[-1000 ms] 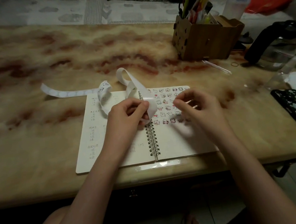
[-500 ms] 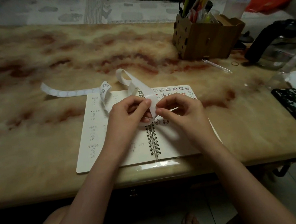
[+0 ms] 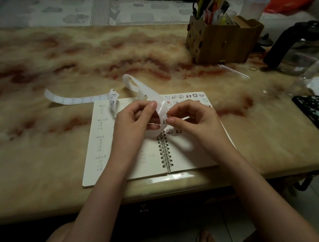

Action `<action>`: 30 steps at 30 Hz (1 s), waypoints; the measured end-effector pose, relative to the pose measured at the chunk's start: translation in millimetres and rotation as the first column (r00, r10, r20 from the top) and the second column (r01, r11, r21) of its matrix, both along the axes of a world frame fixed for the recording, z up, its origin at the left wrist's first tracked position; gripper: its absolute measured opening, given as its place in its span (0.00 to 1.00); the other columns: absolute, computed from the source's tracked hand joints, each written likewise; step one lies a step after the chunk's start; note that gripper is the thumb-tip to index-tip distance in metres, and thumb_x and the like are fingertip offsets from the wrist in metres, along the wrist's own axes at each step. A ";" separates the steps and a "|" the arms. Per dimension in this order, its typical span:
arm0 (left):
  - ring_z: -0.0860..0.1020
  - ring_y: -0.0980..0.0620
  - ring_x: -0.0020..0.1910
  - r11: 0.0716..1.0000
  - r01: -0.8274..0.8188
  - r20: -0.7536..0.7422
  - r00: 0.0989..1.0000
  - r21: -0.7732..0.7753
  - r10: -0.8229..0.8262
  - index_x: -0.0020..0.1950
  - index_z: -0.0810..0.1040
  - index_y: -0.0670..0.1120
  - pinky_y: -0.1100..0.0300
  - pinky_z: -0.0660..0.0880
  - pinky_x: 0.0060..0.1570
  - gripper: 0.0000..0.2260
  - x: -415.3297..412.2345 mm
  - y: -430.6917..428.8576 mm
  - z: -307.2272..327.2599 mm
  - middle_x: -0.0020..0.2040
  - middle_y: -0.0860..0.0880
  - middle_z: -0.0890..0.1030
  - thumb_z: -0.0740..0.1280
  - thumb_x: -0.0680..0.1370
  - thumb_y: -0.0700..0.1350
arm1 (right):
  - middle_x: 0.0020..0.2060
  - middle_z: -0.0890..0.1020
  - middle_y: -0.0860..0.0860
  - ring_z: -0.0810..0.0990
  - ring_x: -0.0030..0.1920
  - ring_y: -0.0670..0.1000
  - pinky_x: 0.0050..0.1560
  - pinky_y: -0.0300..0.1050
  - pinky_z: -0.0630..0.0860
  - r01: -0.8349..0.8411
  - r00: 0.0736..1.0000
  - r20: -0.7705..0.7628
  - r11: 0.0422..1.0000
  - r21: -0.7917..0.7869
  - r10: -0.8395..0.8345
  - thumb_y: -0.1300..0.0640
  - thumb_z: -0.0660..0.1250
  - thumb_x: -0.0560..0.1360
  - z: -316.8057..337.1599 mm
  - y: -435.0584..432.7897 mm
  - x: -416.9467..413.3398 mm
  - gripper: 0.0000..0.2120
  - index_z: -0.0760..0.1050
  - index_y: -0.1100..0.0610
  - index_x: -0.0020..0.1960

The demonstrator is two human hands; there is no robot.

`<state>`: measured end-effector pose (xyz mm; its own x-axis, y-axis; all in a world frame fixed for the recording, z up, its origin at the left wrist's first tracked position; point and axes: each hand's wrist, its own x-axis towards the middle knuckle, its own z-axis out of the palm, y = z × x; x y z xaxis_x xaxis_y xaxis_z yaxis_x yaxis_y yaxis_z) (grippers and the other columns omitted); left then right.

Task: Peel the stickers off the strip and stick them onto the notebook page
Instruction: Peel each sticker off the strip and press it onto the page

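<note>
White strip (image 3: 143,92) gripped in left hand (image 3: 135,121); right hand (image 3: 192,121) pinching sticker (image 3: 164,119) edge; risk: sticker tears or folds onto itself if yanked above notebook (image 3: 193,156).

Handwriting covers the left page of the notebook (image 3: 93,172), left of the spiral binding (image 3: 164,151). Short headings with numbered lines beneath run down the far side of that page, too small and blurred to read. Just left of the binding, low down, a pencilled "2+3" (image 3: 152,155) can be made out, with a fainter sum under it. The stickers (image 3: 188,96) right of the binding and on the strip (image 3: 74,99) show only cartoon faces.
</note>
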<state>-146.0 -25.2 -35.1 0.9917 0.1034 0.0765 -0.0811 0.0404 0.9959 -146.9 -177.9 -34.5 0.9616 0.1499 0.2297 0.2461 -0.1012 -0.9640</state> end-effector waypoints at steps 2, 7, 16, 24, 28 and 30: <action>0.80 0.55 0.36 1.000 0.007 -0.010 1.000 0.008 -0.007 0.46 0.80 0.41 0.63 0.79 0.38 0.08 0.1 0.2 -0.3 0.37 0.47 0.82 0.64 0.79 0.44 | 0.36 0.82 0.46 0.79 0.37 0.42 0.37 0.36 0.76 0.022 1.000 0.000 1.000 0.002 -0.022 0.68 0.72 0.70 -0.6 1.2 1.0 0.08 0.78 0.56 0.42; 0.81 0.57 0.36 0.993 0.053 -0.006 0.999 0.108 -0.053 0.45 0.82 0.42 0.63 0.79 0.41 0.04 -2.2 0.7 -1.1 0.36 0.50 0.83 0.69 0.76 0.42 | 0.37 0.82 0.48 0.79 0.37 0.43 0.39 0.41 0.78 0.062 0.998 0.001 0.998 -0.008 -0.062 0.67 0.72 0.71 -1.8 1.1 3.2 0.07 0.79 0.55 0.43; 0.82 0.54 0.37 0.993 0.068 -0.037 0.997 0.093 -0.065 0.43 0.83 0.45 0.60 0.81 0.43 0.03 -3.7 0.9 -0.5 0.36 0.49 0.84 0.70 0.75 0.41 | 0.37 0.82 0.46 0.80 0.38 0.45 0.43 0.53 0.79 0.113 0.991 0.078 0.986 -0.121 -0.104 0.65 0.72 0.71 -2.4 1.7 2.3 0.08 0.79 0.54 0.43; 0.82 0.51 0.38 0.996 0.051 -0.076 0.996 0.079 -0.045 0.42 0.83 0.44 0.52 0.81 0.48 0.03 -4.3 -0.6 -0.6 0.36 0.46 0.84 0.71 0.75 0.41 | 0.38 0.82 0.45 0.80 0.38 0.44 0.42 0.52 0.79 0.152 0.980 0.155 0.969 -0.193 -0.123 0.66 0.71 0.71 -3.9 2.6 1.5 0.06 0.79 0.57 0.44; 0.82 0.49 0.38 0.995 0.036 -0.075 0.997 0.092 -0.030 0.42 0.83 0.43 0.51 0.81 0.49 0.04 -3.9 -0.9 -0.4 0.38 0.43 0.84 0.71 0.75 0.42 | 0.38 0.82 0.46 0.79 0.38 0.43 0.42 0.52 0.78 0.155 0.980 0.154 0.966 -0.208 -0.124 0.66 0.71 0.71 -4.1 2.6 1.3 0.05 0.79 0.57 0.43; 0.82 0.49 0.38 0.994 0.035 -0.078 0.997 0.101 -0.027 0.42 0.83 0.44 0.51 0.81 0.49 0.04 -3.5 -0.6 -0.9 0.37 0.44 0.84 0.71 0.75 0.42 | 0.38 0.82 0.46 0.79 0.39 0.43 0.41 0.51 0.77 0.149 0.983 0.140 0.965 -0.214 -0.121 0.66 0.71 0.70 -4.5 2.3 1.8 0.05 0.79 0.58 0.43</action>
<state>-149.4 -25.7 -35.9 0.9977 0.0676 0.0090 -0.0049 -0.0604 0.9982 -145.1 -175.6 -38.9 0.9422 0.0816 0.3248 0.3322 -0.3507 -0.8756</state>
